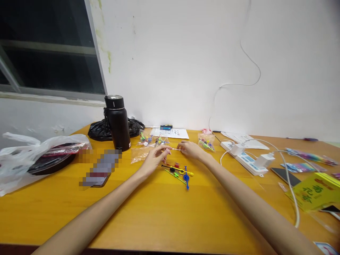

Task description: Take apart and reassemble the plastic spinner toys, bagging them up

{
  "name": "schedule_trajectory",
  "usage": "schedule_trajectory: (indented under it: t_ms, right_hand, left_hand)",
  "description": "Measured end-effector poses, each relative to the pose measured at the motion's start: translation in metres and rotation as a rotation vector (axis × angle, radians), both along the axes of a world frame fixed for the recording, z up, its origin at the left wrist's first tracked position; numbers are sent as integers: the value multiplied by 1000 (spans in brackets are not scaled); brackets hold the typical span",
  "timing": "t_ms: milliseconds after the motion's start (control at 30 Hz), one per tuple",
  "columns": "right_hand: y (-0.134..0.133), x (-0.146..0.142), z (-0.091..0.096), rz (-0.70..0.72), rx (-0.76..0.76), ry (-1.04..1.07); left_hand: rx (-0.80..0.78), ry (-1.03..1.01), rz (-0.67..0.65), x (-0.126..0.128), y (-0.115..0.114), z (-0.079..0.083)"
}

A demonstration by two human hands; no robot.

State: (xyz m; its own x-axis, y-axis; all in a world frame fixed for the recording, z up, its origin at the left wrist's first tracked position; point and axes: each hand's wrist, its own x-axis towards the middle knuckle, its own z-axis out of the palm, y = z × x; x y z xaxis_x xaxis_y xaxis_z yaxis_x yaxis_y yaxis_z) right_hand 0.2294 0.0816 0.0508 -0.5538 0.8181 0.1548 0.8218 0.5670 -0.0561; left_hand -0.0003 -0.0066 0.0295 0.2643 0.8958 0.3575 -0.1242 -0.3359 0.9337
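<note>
Both my hands reach out over the orange table (159,212). My left hand (156,157) and my right hand (189,148) each pinch one end of a small white stick-like piece (175,149) held between them just above the table. Below the hands lie several thin plastic pieces: a yellow one (183,170), a blue one (186,177), a green one (175,174) and a black one (170,167). Small clear bags with more coloured pieces (206,141) lie just beyond the hands.
A black flask (118,122) stands at the back left before a black bag (98,130). A white plastic bag (29,156) covers a dark round object at left. At right lie a white power strip (244,157) with cables, a dark phone (285,176), and a yellow packet (315,193).
</note>
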Motion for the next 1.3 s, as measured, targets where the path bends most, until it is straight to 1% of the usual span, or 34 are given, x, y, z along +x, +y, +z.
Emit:
schedule_trajectory:
  t_ms: [67,133,200,267,367,467,533,667,767,833,933,1033,1100,1167,1300]
  right_hand:
    - [-6,-4,4,24,2,35]
    - [-22,-12,11,91,9,185]
    - [-47,-23,21,198,8,433]
    - [-76,-34,31,263,10,600]
    - [-111,-43,38,309,4,673]
    - [-124,-44,36,297,1,675]
    - [-125,-42,32,283,7,679]
    - [-125,-39,29,270,45,655]
    - [-124,-35,29,279,73,623]
    - [-118,-27,27,253,94,620]
    - [-98,-1,16,133,175,638]
    - [-73,36,0,-19,223,555]
    - [-59,59,-11,-122,199,454]
    - [-48,77,-20,-196,173,379]
    - [-34,94,-31,-273,137,321]
  left_hand:
    - [-43,-32,0,0,0,0]
    - [-93,-64,-9,0,-1,1]
    - [-128,-70,-40,0,-3,2]
    - [-139,-70,-71,0,-4,2]
    - [-141,-79,-107,2,-8,1]
    - [-151,-62,-165,5,-10,0]
    - [-156,-44,-196,6,-11,-1]
    - [-168,-43,-206,8,-12,0]
    - [-174,-66,-152,7,-12,1]
    - [-145,-45,-110,6,-11,1]
    - [-91,46,-66,4,-8,-1]
    - [-37,162,-25,2,-7,-5]
    - [27,248,8,1,-8,-6]
    - [108,323,37,1,-11,-7]
    - [245,432,66,0,-16,-5]
